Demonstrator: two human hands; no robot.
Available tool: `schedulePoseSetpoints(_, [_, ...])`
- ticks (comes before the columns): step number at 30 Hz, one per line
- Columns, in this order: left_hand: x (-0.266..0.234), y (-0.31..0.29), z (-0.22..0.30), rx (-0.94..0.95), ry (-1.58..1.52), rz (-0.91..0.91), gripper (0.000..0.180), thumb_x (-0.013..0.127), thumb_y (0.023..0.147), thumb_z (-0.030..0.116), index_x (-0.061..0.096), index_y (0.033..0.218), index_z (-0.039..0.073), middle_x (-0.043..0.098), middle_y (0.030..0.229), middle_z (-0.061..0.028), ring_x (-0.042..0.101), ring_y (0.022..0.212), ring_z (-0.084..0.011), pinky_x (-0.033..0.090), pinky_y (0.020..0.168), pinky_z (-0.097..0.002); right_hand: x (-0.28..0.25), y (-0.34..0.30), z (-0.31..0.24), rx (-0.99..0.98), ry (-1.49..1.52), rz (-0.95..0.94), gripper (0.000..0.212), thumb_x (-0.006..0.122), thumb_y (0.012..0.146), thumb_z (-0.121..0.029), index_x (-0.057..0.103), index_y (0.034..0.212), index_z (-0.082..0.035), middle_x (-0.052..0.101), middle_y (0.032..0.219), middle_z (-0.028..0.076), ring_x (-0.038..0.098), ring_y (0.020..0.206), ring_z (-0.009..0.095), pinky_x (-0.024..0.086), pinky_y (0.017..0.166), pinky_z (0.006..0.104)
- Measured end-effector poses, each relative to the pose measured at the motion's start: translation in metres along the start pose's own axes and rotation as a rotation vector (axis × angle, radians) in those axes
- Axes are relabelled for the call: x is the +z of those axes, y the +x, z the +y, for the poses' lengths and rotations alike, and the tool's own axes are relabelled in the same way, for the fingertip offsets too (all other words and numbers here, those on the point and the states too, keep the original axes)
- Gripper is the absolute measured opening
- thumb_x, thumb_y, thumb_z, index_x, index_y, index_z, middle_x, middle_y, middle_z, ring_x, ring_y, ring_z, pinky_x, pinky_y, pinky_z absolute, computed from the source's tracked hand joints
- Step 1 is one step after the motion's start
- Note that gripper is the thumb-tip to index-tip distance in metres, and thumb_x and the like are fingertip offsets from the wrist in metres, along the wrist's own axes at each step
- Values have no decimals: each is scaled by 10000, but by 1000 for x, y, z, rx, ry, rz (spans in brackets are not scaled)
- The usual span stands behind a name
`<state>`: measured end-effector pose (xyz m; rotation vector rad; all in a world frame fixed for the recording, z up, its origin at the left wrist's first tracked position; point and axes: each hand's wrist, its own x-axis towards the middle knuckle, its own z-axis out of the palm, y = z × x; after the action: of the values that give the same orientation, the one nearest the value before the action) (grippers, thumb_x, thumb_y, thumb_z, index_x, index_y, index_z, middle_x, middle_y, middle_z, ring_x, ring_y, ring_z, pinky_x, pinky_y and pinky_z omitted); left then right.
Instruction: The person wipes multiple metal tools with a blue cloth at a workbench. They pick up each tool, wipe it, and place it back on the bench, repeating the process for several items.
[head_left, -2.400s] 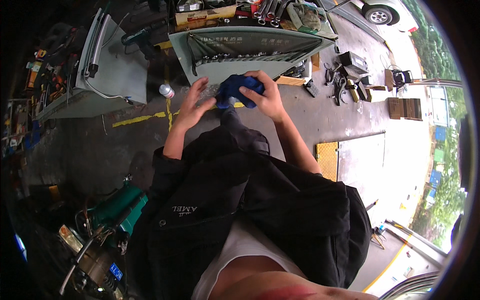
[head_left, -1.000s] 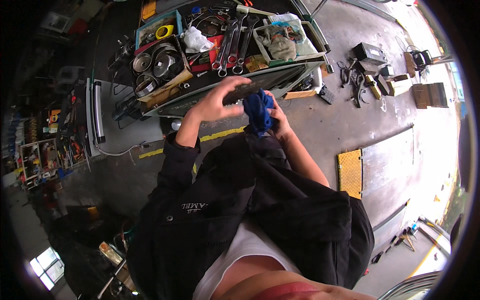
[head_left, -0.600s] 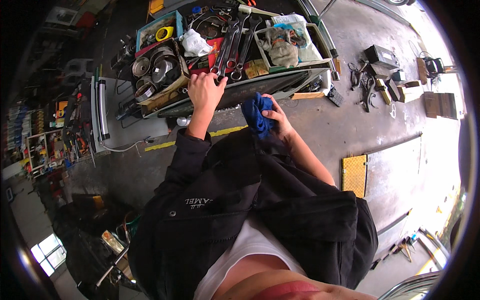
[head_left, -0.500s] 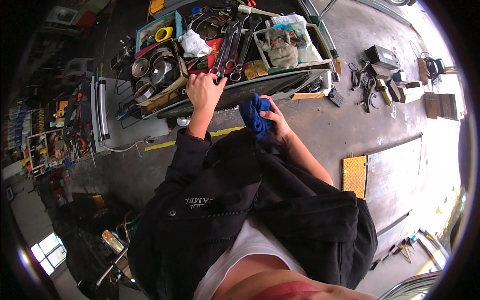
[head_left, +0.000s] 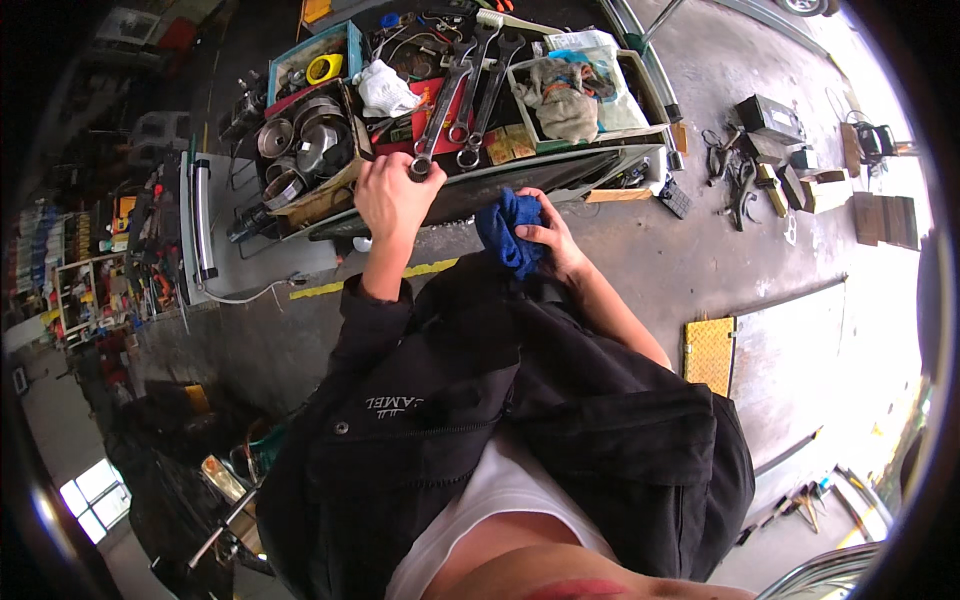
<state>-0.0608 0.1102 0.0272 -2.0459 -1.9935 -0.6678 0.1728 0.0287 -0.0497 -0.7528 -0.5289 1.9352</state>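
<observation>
My left hand [head_left: 396,195] grips the near ring end of a long combination wrench [head_left: 436,125], fingers closed around it at the front edge of the cart tray. The wrench's far end still lies among the other tools. Two more wrenches [head_left: 487,105] rest just to its right, on and beside a red sheet [head_left: 428,105]. In front of my body, my right hand [head_left: 553,240] holds a bunched blue cloth [head_left: 510,230], thumb pressed on it, apart from the wrench.
Left of the wrenches sits a cardboard box [head_left: 350,165] of metal cups and rings, with a blue bin [head_left: 318,60] behind it holding a yellow tape measure. A white tray [head_left: 655,112] with rags and gloves stands at right. A yellow plate [head_left: 709,356] lies on the floor.
My left hand has drawn the wrench toward me and slightly left, bringing its ring end over the tray's front edge. My right hand stays nearly still with the blue cloth.
</observation>
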Motion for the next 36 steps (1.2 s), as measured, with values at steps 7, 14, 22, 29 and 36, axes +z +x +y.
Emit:
schedulePoseSetpoints(7, [2, -51, -39, -110, -229, 6, 278, 832, 754, 281, 707, 904, 84, 722, 755, -38, 704, 694, -252, 544, 629, -382, 21, 23, 0, -311, -560, -94, 589, 827, 733, -92, 544, 1249, -97, 578, 1197, 83, 579, 1105, 235, 473, 992, 358])
schedulePoseSetpoints(14, [-1, -80, -55, -385, -557, -96, 305, 816, 761, 125, 699, 1024, 25, 742, 856, -117, 740, 737, -239, 565, 678, -331, 102, 57, -15, -688, -1181, -132, 668, 798, 685, -103, 587, 1319, -126, 595, 1242, 165, 613, 1138, 380, 513, 978, 432])
schedulePoseSetpoints(22, [10, -99, -100, -199, -434, -229, 420, 719, 673, 4, 656, 1087, -14, 683, 971, -208, 652, 893, -449, 544, 778, -484, 138, 84, 48, -839, -1644, -201, 540, 818, 696, -209, 632, 1203, -193, 585, 1391, 36, 638, 987, 364, 572, 848, 420])
schedulePoseSetpoints(29, [7, -98, -107, -132, -626, -198, 363, 756, 774, 66, 673, 1122, 7, 675, 891, -158, 673, 761, -336, 546, 689, -415, 141, 99, 56, -784, -1738, -38, 471, 773, 719, -190, 667, 1178, -177, 625, 1304, 40, 661, 940, 338, 592, 761, 422])
schedulePoseSetpoints(36, [-11, -111, -135, -176, -721, -194, 362, 782, 844, 158, 672, 1157, 13, 666, 843, -133, 659, 691, -256, 522, 644, -349, 153, 125, 16, -592, -1884, 243, 427, 744, 780, -214, 655, 1194, -156, 685, 1090, 74, 698, 912, 325, 585, 777, 422])
